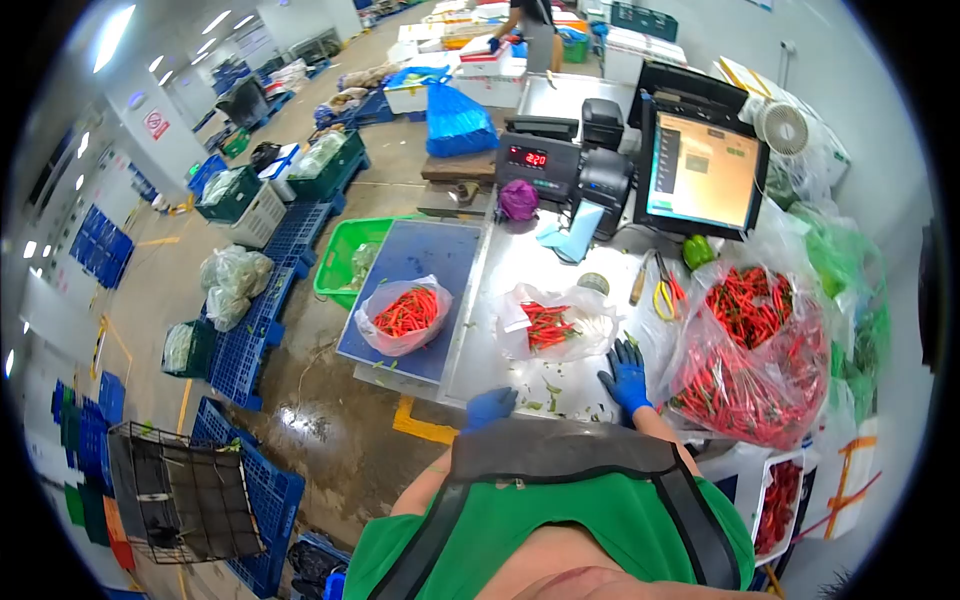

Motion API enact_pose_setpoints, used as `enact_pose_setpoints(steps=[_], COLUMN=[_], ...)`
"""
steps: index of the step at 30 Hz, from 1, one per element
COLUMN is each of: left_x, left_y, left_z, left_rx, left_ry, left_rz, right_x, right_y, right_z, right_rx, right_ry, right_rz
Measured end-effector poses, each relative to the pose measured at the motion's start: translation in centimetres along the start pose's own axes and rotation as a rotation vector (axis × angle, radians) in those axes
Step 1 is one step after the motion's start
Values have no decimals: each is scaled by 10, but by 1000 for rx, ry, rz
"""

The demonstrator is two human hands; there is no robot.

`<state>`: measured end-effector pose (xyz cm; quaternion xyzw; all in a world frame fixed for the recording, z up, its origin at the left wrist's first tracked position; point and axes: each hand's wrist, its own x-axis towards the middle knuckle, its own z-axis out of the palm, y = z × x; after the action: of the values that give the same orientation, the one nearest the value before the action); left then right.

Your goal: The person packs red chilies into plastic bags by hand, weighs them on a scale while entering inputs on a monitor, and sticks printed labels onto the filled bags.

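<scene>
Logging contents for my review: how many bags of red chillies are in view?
3: the left bag on the blue platform, the middle bag on the metal table, and the large bag beside the right hand. More may be hidden.

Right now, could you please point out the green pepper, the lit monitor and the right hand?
Green pepper [698, 252], head view: its side.
Lit monitor [703, 172], head view: the display.
Right hand [627, 378], head view: gloved back.

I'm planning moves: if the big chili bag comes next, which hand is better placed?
Probably the right hand: it lies open beside the big chili bag, while the left hand is farther off, by the counter's edge.
</scene>
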<state>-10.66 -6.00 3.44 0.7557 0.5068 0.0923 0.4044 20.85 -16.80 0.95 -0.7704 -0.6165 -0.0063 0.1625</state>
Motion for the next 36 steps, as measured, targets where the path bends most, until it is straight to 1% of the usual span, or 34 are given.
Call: enact_pose_setpoints(steps=[7, 10, 13, 14, 17, 21, 22, 25, 27, 29, 30, 32, 35, 36], left_x=[-6, -7, -10, -7, -8, -2, -3, -5, -3, -8, -6, -3, 16, 33], left_y=[7, 4, 9, 4, 3, -9, -7, 27, 19, 18, 19, 12, -44, -73], left_z=[9, 14, 14, 18, 18, 28, 26, -7, 6, 12, 13, 18, 49, 66], left_rx=[107, 23, 74, 16, 42, 25, 19, 78, -209, -363, -375, -482, -796, -919], left_ry=[126, 179, 254, 236, 212, 247, 257, -122, -47, -33, -44, -17, 23, -5], left_rz=[29, 68, 111, 58, 55, 108, 157, 20, -62, -139, -167, -177, -169, -189], right_x=[2, 3, 2, 2, 3, 3, 4, 3, 2, 2, 2, 0, 0, 3], right_y=[0, 1, 1, 1, 0, -2, -1, 2, 5, 2, 3, 1, 3, 5], right_z=[-6, -7, -7, -6, -6, -10, -9, -4, -1, -9, -9, -12, -10, -12], right_rx=[22, 32, 34, 31, 44, 34, 35, 39, 36, 52, 51, 38, 84, 75], right_ry=[-18, -4, 1, 0, -13, -7, -6, -1, 44, 22, 28, 21, 11, 22], right_rz=[11, 17, 13, 13, 14, 3, 3, 20, -17, 8, 7, 6, 10, 10])
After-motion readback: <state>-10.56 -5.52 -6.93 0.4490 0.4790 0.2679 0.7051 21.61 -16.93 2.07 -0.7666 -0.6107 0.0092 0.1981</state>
